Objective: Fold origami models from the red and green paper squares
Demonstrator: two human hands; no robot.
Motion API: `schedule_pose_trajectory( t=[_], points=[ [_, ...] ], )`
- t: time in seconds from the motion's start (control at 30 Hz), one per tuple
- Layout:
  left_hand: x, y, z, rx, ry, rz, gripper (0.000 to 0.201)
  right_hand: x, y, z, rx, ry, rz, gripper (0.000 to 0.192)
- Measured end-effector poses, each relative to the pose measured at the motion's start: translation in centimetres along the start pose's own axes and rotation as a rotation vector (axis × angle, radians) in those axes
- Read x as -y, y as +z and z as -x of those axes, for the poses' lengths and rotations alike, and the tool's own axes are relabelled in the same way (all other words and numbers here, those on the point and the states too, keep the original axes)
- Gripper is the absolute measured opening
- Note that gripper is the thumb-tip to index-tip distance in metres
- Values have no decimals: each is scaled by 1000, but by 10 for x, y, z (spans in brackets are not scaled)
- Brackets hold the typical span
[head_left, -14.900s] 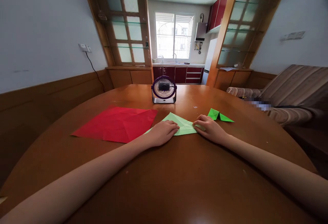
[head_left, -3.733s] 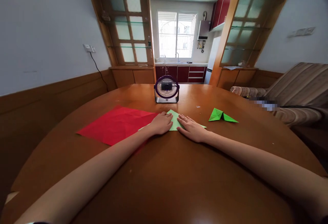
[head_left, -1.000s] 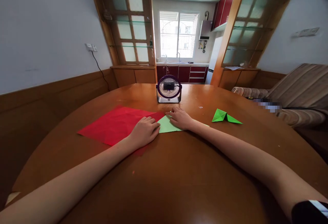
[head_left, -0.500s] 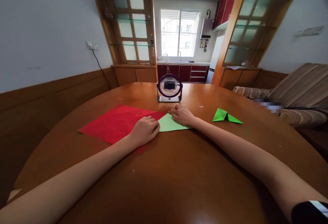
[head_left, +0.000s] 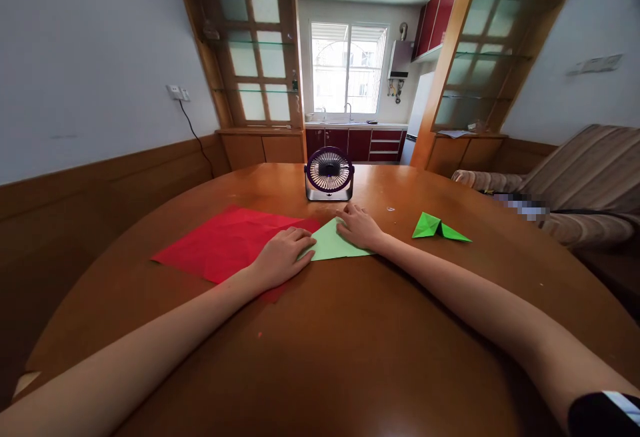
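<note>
A light green sheet of paper (head_left: 330, 242), folded into a roughly triangular shape, lies flat on the table between my two hands. My left hand (head_left: 283, 255) rests at its left corner, fingers stretched out and thumb apart, partly over a red sheet. At the upper right edge, my right hand (head_left: 359, 227) lies on the green paper with fingers extended and slightly bent. It covers the paper's right part. The creased red paper (head_left: 220, 240) spreads out to the left, reaching under my left hand and forearm.
A small purple desk fan (head_left: 329, 173) stands beyond my hands on the rounded wooden table (head_left: 330, 357). To the right sits a folded bright green paper piece (head_left: 434, 225). Past the table's right edge is a striped sofa (head_left: 585, 183).
My left hand's fingers have spread, with the thumb now apart from them. My right hand has shifted slightly at the paper's upper edge. The view has moved a little.
</note>
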State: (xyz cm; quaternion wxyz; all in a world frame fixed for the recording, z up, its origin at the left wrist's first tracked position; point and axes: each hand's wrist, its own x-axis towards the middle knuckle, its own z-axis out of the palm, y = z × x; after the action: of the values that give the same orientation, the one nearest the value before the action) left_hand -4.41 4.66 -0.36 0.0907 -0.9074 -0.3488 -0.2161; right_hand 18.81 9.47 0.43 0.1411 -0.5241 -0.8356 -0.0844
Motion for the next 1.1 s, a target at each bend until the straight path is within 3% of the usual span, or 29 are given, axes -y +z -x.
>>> schedule_pose_trajectory(
  t=[0.23,0.43,0.87,1.1],
  points=[
    [4,3,0,60,33,58,35,3,-11,28,-32,-163,41,35],
    [4,2,0,92,18,36,36,-6,-10,45,4,-103,57,32],
    [3,2,0,83,16,40,36,-59,-12,82,-47,-5,100,32],
    [3,2,0,103,13,30,37,-75,-19,100,-25,3,140,33]
  ],
)
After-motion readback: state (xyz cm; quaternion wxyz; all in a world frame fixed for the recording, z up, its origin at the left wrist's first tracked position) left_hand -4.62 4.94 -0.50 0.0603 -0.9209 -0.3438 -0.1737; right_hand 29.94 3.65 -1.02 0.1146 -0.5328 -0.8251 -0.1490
